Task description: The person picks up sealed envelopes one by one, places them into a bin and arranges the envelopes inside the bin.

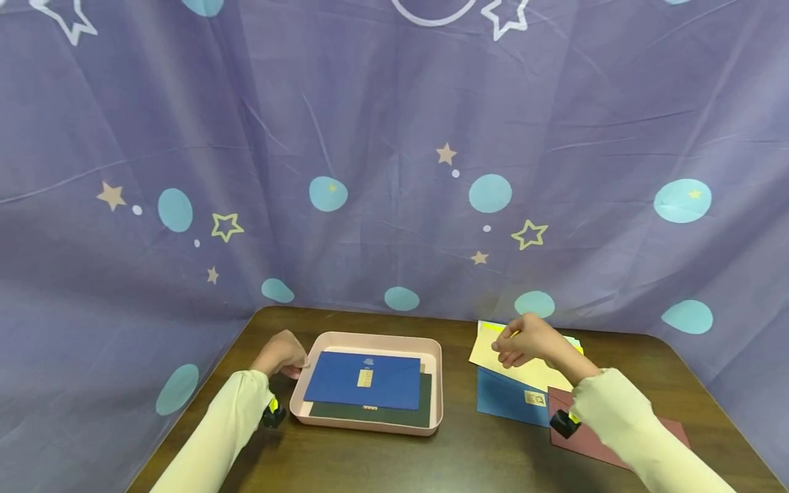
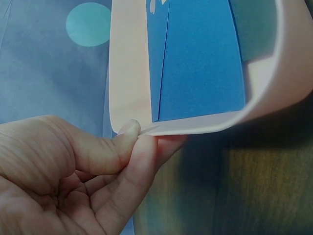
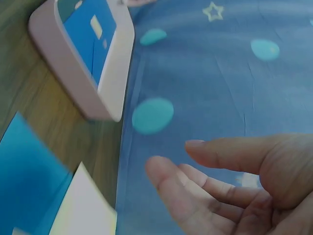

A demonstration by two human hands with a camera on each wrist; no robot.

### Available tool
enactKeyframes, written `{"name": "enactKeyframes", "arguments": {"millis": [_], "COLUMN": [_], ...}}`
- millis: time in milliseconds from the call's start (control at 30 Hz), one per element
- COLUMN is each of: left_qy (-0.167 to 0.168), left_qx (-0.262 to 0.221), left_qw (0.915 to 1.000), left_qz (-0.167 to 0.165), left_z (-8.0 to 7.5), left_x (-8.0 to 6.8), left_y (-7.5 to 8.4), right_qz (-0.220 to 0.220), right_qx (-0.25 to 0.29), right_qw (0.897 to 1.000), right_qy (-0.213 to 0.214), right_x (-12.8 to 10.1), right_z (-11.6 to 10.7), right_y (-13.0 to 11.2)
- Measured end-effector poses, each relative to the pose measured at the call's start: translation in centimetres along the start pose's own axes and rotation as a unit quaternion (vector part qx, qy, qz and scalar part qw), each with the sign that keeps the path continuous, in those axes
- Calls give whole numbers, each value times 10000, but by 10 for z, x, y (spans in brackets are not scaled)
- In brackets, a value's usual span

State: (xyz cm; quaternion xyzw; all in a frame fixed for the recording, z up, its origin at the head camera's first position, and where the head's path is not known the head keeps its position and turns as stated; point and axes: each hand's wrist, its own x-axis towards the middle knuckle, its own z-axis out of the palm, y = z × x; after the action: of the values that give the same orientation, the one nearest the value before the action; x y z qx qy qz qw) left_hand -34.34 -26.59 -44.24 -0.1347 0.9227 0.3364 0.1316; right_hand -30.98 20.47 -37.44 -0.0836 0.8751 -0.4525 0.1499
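Left hand (image 2: 73, 171) pinches pink tray (image 1: 431, 356) rim; right hand (image 1: 527, 341) hovers, relaxed, empty, above cream envelope (image 1: 536, 373). No legible writing.

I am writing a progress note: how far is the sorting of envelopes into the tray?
Two envelopes, a dark blue one over a dark green one, already lie in the pink tray. The left hand pinches the tray's corner; the right hand hovers empty over the cream envelope. The blue and maroon envelopes remain outside.
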Motion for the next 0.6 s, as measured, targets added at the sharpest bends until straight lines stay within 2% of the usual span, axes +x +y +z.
{"name": "enactKeyframes", "arguments": {"millis": [333,600], "left_qy": [-53,-51], "left_qx": [-250,-221], "left_qw": [9996,9996], "left_qz": [119,154], "left_z": [0,-1], "left_x": [-2,-1], "left_y": [-6,-2], "right_qz": [91,-3], "right_qx": [-676,-1244], "right_qw": [9971,9909], "right_qy": [324,521], "right_x": [-37,-59], "right_z": [-52,-77], "right_y": [60,100]}}
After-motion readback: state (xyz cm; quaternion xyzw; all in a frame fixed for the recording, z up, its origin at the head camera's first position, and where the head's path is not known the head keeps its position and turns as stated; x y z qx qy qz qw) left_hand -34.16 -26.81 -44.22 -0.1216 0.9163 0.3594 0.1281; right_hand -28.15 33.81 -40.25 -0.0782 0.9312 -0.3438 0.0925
